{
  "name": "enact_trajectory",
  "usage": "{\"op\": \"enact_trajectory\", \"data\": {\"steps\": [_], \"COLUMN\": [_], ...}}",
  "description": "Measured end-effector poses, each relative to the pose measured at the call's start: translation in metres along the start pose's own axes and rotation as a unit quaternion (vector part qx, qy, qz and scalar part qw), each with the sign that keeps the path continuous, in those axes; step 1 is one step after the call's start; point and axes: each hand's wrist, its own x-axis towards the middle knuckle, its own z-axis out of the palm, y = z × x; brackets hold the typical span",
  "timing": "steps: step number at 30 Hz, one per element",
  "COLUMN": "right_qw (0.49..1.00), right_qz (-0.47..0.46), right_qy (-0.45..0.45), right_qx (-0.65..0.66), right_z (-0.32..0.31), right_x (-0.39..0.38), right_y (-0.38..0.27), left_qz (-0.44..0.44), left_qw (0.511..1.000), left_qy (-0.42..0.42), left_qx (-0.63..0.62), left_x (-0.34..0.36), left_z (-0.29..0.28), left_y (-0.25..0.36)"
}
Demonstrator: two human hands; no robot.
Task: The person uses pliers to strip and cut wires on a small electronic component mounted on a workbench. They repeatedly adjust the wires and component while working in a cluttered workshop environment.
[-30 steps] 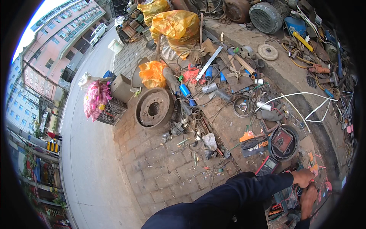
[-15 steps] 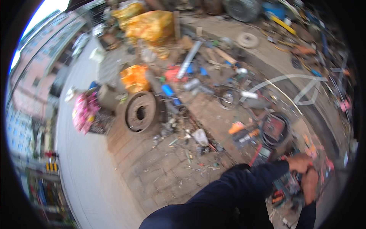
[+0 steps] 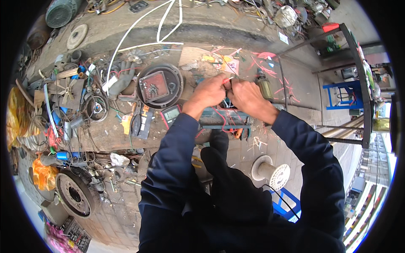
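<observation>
My left hand and my right hand meet just above the middle of the view, both with fingers closed. A short piece of red wire shows at my left fingertips, pinched there. What my right fingers grip is hidden between the two hands. Under my wrists lies a dark teal box-shaped thing, partly covered, with a loop of red wire over it. To the left of it is a digital multimeter with a red edge. A bottle of yellowish liquid stands right of my right hand.
A black round pan holds a rusty square tray of small metal parts. Pliers and a grey glove lie left of it. Red wire scraps litter the right. A cable spool lies below, and a metal frame stands right.
My view has swung round to the right, so the hands now appear near the centre instead of the lower right. They stay close together with fingers closed.
</observation>
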Motion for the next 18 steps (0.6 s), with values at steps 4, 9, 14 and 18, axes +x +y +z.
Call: {"op": "enact_trajectory", "data": {"steps": [4, 9, 14, 18], "right_qw": [0.998, 0.995, 0.988, 0.986], "right_qz": [-0.021, -0.059, -0.153, -0.168], "right_qy": [0.006, -0.032, -0.002, -0.003], "right_qx": [0.057, 0.071, 0.004, -0.02], "right_z": [-0.012, -0.02, -0.011, -0.01], "right_x": [0.003, 0.007, 0.006, 0.005], "right_y": [0.013, 0.027, 0.024, 0.024], "left_qz": [0.026, -0.025, 0.01, 0.005], "left_qw": [0.999, 0.999, 0.999, 0.999], "left_qy": [0.008, -0.021, -0.01, -0.01], "left_qx": [-0.023, -0.041, -0.033, -0.04], "left_x": [0.001, 0.001, 0.005, 0.007], "left_z": [0.0, 0.0, 0.004, 0.006], "left_y": [-0.002, -0.003, -0.01, -0.015]}}
